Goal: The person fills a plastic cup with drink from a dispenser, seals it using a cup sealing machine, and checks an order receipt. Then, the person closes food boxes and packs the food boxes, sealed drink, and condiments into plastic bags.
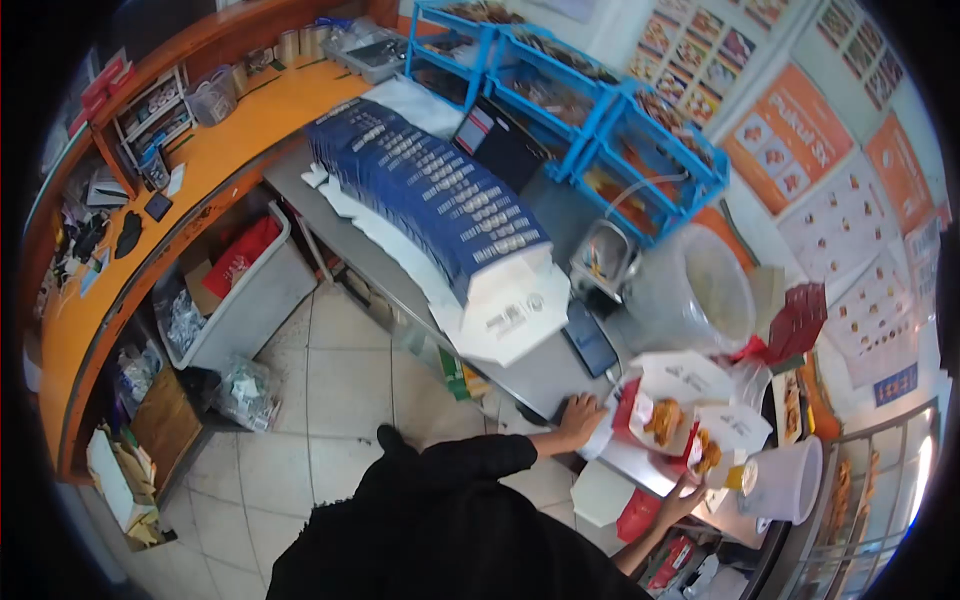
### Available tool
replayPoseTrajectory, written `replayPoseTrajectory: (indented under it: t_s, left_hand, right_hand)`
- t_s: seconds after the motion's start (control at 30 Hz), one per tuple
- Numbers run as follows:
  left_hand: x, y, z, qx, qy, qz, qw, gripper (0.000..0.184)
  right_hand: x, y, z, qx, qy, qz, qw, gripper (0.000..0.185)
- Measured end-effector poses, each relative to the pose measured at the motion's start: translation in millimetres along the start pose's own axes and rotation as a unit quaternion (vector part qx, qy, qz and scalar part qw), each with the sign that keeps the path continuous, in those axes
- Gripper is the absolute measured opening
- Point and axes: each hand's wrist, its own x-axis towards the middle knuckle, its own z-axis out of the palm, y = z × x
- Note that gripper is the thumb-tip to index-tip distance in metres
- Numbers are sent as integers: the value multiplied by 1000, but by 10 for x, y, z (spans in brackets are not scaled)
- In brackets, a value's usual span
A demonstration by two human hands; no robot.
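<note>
My left hand (580,420) rests with fingers spread on the edge of the steel counter (540,385), left of the open boxes. An open red and white box (625,405) holds fried food (664,422). Beside it, a second open box (735,425) has more fried food (706,452) inside. My right hand (680,500) is at the near side of that second box, close to a small yellow-topped cup (742,477). Its fingers are partly spread; whether they grip the box edge is too small to tell.
A long stack of folded blue boxes (430,190) lines the counter, near a phone (590,340). Behind are blue racks (640,165) and a clear bucket (695,290). A white bucket (785,480) stands at right. A grey bin (250,290) is on the floor.
</note>
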Motion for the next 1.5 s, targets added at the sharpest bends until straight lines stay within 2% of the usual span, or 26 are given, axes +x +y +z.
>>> replayPoseTrajectory:
  t_s: [0.03,0.07,0.1,0.13,0.27,0.3,0.33,0.4,0.43,0.47,0.5,0.53,0.6,0.67,0.7,0.73,0.8,0.9,0.97,1.03,1.07,1.13,1.2,1.3,1.43,1.5]
  left_hand:
    - [-42,-196,66,-70,16,49,996,17]
    - [-29,-347,-28,-76,-68,67,993,18]
    - [-36,-465,-198,-106,-53,80,990,19]
    - [-82,-544,-339,-138,-44,89,985,20]
    - [-236,-1066,-640,-154,-176,155,960,27]
    - [-265,-1232,-849,-234,-251,189,920,27]
    - [-280,-1388,-1055,-312,-322,220,866,28]
    - [-219,-1778,-1449,-342,-364,188,846,28]
    - [-160,-1966,-1631,-376,-399,156,822,31]
    - [-66,-2158,-1791,-373,-403,156,821,31]
    - [43,-2340,-1950,-456,-425,91,776,31]
    - [177,-2499,-2152,-535,-440,25,721,31]
    - [549,-2793,-2692,-597,-451,-15,664,44]
    - [791,-3072,-3042,-710,-314,-44,629,52]
    - [928,-3266,-3229,-653,-265,-35,708,54]
    - [1090,-3487,-3436,-588,-216,-22,779,56]
    - [1407,-3784,-3938,-640,-76,-121,755,60]
    - [1528,-4510,-4120,-712,-14,-193,675,49]
    - [1561,-4944,-4310,-766,55,-234,596,46]
    - [1612,-5286,-4580,-802,125,-266,521,45]
    - [1627,-5411,-4696,-801,159,-297,495,45]
    - [1655,-5596,-4916,-761,202,-343,513,45]
    - [1606,-5891,-4950,-763,196,-337,515,47]
    - [1616,-6118,-5060,-764,187,-351,508,48]
    - [1625,-6368,-5110,-795,175,-335,475,48]
    - [1631,-6455,-5124,-804,165,-319,474,48]
  right_hand:
    - [-183,-251,141,83,-7,41,996,35]
    - [-415,-629,306,77,12,66,995,26]
    - [-642,-791,537,84,-22,83,993,23]
    - [-858,-984,720,48,-32,40,998,20]
    - [-1361,-1277,1512,-122,39,64,990,40]
    - [-1322,-1323,1532,-122,-1,155,980,36]
    - [-1277,-1250,1564,-75,-10,140,987,32]
    - [-1172,-1192,1610,-136,-69,125,980,20]
    - [-1102,-1108,1661,-33,-69,120,990,20]
    - [-924,-1566,1621,180,-52,352,917,28]
    - [-815,-1809,1582,285,-45,423,859,35]
    - [-649,-3047,1450,315,89,378,866,37]
    - [-515,-3693,1784,309,169,215,911,35]
    - [-583,-4553,2177,358,39,95,928,30]
    - [-623,-5072,2305,289,-71,-25,954,29]
    - [-593,-5344,2427,272,-200,-237,911,29]
    - [-610,-5906,2699,291,-366,-282,838,31]
    - [-216,-6552,2852,204,-482,-454,721,46]
    - [66,-6704,3200,261,-411,-462,742,35]
    - [384,-6750,3635,79,-316,-519,790,26]
    - [483,-6731,3888,-9,-327,-514,793,24]
    - [551,-6452,4400,-62,-318,-536,780,26]
    - [599,-6247,4760,-198,-366,-570,708,31]
    - [559,-6147,4981,-246,-366,-574,690,38]
    - [437,-6080,5051,-269,-361,-567,690,42]
    - [430,-6104,5030,-235,-335,-555,724,42]
